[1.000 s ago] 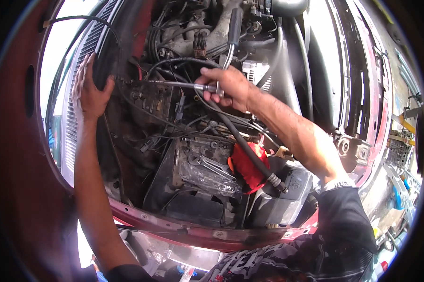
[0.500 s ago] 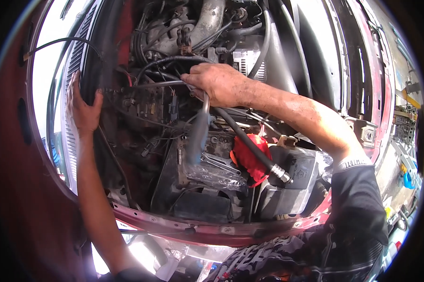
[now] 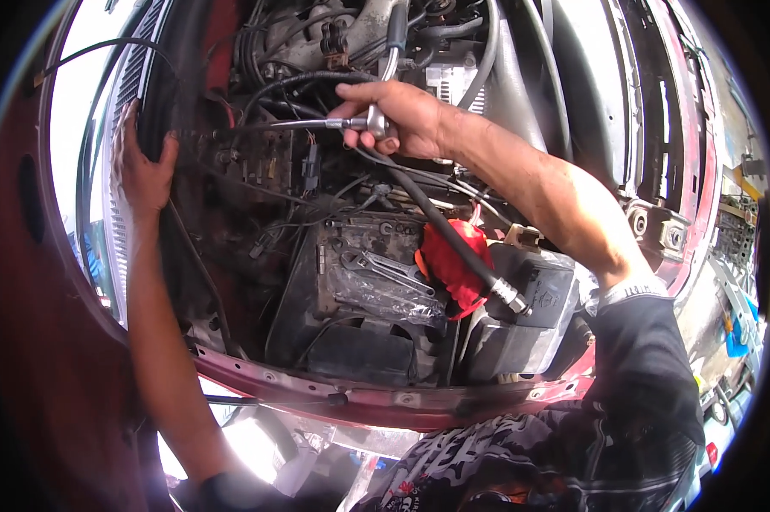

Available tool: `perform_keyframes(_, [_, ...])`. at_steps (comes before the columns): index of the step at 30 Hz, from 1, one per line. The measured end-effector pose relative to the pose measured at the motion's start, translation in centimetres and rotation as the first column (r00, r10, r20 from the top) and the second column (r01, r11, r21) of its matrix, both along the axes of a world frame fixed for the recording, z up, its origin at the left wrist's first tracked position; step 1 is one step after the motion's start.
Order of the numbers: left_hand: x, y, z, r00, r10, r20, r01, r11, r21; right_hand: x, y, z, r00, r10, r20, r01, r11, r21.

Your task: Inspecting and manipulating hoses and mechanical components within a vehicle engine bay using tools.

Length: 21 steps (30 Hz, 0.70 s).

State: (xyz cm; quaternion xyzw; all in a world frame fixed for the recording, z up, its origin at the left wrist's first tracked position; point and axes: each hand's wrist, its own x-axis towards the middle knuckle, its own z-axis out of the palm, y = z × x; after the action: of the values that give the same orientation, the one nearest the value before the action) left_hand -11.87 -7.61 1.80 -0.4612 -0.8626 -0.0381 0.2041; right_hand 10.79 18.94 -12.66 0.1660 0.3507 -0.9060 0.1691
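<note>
My right hand [image 3: 406, 119] is closed round the head of a ratchet [image 3: 376, 125] over the engine bay. The ratchet's grip [image 3: 397, 30] points away from me, toward the intake pipe. From its head a long extension bar [image 3: 304, 125] runs left into the dark area by the firewall; its far end I cannot make out. My left hand [image 3: 146, 175] lies with thumb and fingers spread on the edge of the cowl grille [image 3: 118, 205], holding nothing.
Wrenches [image 3: 385, 266] lie on the battery top beside crumpled clear plastic [image 3: 380, 294]. A red cloth [image 3: 459, 264] sits right of them, with a black hose [image 3: 453, 239] crossing over it. A grey reservoir [image 3: 521, 324] stands near the red fender edge [image 3: 406, 398].
The ratchet's grip has swung from pointing toward me, over the battery, to pointing away. My right hand has turned, its fingers now showing round the head. My left hand stays on the cowl.
</note>
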Motion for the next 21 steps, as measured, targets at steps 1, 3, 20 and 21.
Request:
perform_keyframes(1, [-0.1, 0.0, 0.0, 1.000, -0.005, -0.002, 0.005, 1.000, -0.014, 0.1, -0.2, 0.0, 0.997, 0.039, 0.069, -0.039, 0.999, 0.002])
perform_keyframes(3, [-0.1, 0.0, -0.1, 1.000, 0.013, 0.017, -0.013, 1.000, 0.004, 0.3, -0.7, 0.2, 0.750, 0.398, -0.528, 0.607, -0.099, 0.789])
perform_keyframes(20, [-0.5, 0.1, -0.3, 0.999, -0.020, 0.041, 0.017, 0.998, 0.059, -0.5, 0.1, 0.4, 0.999, 0.000, -0.046, 0.015, 0.942, 0.336])
perform_keyframes(21, [-0.6, 0.2, -0.3, 0.997, -0.072, 0.004, 0.072, 0.995, 0.071, -0.5, 0.3, 0.3, 0.987, 0.040, -0.154, 0.067, 0.774, 0.630])
